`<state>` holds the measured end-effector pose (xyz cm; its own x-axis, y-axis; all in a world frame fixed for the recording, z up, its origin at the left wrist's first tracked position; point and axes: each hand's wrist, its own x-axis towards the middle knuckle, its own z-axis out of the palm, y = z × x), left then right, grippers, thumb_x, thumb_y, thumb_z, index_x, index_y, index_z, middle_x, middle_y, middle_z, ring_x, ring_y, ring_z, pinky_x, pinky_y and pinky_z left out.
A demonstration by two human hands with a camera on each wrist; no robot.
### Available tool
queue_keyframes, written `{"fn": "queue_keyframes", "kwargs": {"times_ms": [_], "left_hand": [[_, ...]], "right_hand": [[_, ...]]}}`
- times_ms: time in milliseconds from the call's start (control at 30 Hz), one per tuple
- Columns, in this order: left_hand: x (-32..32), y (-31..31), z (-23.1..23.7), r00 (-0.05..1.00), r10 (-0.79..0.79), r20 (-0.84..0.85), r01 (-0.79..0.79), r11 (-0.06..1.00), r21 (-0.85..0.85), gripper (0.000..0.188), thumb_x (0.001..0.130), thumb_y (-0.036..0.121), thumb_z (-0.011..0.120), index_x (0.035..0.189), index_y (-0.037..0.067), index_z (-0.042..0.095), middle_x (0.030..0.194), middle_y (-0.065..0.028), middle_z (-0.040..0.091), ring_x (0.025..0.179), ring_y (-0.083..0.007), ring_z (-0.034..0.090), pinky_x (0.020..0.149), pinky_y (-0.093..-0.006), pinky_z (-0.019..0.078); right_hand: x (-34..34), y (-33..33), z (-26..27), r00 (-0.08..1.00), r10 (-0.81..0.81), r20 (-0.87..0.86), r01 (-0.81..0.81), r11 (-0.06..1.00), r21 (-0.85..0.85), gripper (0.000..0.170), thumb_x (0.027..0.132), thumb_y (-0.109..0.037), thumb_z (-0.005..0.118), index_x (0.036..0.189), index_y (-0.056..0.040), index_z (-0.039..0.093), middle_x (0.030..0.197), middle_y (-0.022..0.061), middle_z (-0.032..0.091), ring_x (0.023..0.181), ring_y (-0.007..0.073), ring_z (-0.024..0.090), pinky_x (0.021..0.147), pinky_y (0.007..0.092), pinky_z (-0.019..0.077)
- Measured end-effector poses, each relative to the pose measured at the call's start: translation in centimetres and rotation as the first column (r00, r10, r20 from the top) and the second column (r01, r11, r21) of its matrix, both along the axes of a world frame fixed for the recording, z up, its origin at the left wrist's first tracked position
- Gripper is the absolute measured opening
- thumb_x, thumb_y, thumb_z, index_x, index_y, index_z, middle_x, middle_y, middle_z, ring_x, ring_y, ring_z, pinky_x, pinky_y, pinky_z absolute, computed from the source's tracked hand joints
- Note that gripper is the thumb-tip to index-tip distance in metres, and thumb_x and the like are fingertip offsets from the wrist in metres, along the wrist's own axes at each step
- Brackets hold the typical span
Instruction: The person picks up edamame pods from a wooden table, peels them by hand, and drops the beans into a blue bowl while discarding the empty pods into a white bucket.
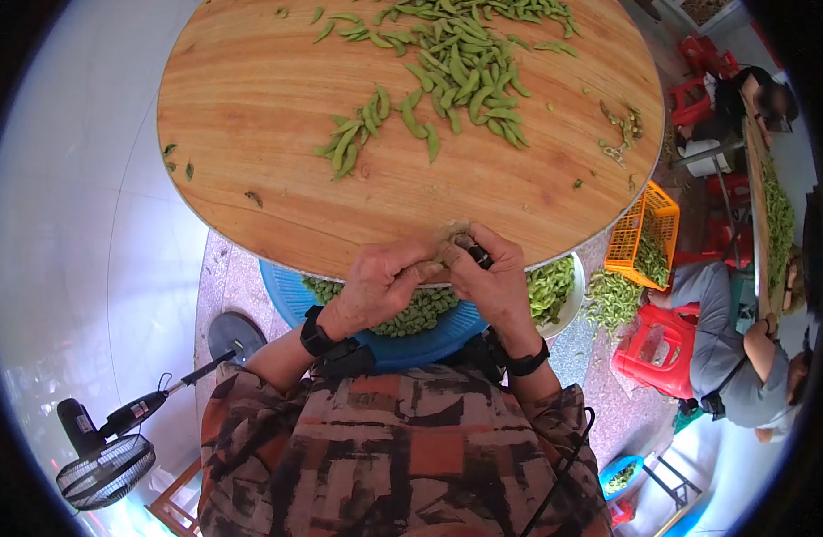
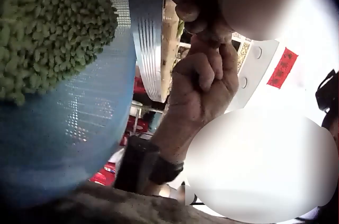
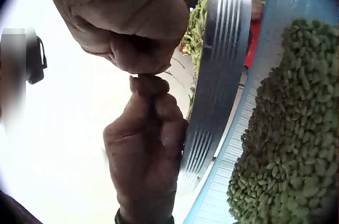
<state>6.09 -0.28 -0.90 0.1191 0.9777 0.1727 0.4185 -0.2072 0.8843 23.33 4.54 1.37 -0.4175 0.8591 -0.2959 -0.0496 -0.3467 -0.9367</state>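
Both hands meet at the near edge of the round wooden table (image 1: 277,210). My left hand (image 1: 384,279) has curled fingers, with thumb and fingertips brought together against the right hand's fingertips. A small black object (image 1: 479,257) shows between the thumb and fingers of my right hand (image 1: 494,285); its kind is unclear. In the right wrist view, the left hand (image 3: 145,144) reaches up to the right hand's fingertips, and anything between them is hidden. Green bean pods (image 1: 469,76) lie heaped farther back on the table. Below the hands, shelled green beans (image 3: 291,129) fill part of a blue basket (image 1: 281,291).
A white bowl (image 1: 576,309) of green pods stands right of the basket. Beyond it are an orange crate (image 1: 622,246), loose pods on the floor (image 1: 613,300) and a red stool (image 1: 653,353) beside a seated person. A fan (image 1: 107,470) stands at left.
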Motion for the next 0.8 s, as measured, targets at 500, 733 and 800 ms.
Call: {"fn": "queue_keyframes", "kwargs": {"times_ms": [500, 733, 800], "left_hand": [[-0.7, 0.6, 0.6, 0.570, 0.189, 0.800, 0.419, 0.770, -0.481, 0.016, 0.098, 0.014, 0.052, 0.109, 0.003, 0.058, 0.086, -0.0054, 0.062, 0.061, -0.0082, 0.053, 0.048, -0.0208, 0.0376], [0.5, -0.2, 0.9, 0.397, 0.382, 0.835, 0.328, 0.791, -0.517, 0.020, 0.092, 0.007, 0.047, 0.108, 0.007, 0.059, 0.084, -0.0017, 0.063, 0.057, -0.0058, 0.044, 0.047, -0.0187, 0.0303], [0.6, -0.4, 1.2, 0.395, 0.373, 0.840, 0.351, 0.783, -0.513, 0.022, 0.092, 0.007, 0.046, 0.109, 0.006, 0.059, 0.084, -0.0022, 0.063, 0.057, -0.0057, 0.044, 0.047, -0.0187, 0.0308]], "right_hand": [[-0.1, 0.0, -0.2, 0.998, 0.021, 0.053, -0.034, 0.965, 0.261, 0.015, 0.092, -0.004, 0.057, 0.104, 0.0033, 0.060, 0.076, 0.0009, 0.060, 0.066, 0.0077, 0.059, 0.059, 0.0248, 0.0491], [-0.7, 0.0, 0.1, 0.959, -0.094, 0.268, -0.171, 0.564, 0.808, 0.017, 0.091, -0.004, 0.059, 0.106, 0.0029, 0.060, 0.076, -0.0005, 0.060, 0.066, 0.0077, 0.058, 0.057, 0.0253, 0.0487], [-0.3, -0.1, -0.1, 0.999, -0.032, 0.033, 0.027, 0.988, 0.150, 0.019, 0.089, -0.004, 0.061, 0.106, 0.0022, 0.061, 0.071, -0.0037, 0.055, 0.061, 0.0075, 0.055, 0.054, 0.0235, 0.0451]]}}
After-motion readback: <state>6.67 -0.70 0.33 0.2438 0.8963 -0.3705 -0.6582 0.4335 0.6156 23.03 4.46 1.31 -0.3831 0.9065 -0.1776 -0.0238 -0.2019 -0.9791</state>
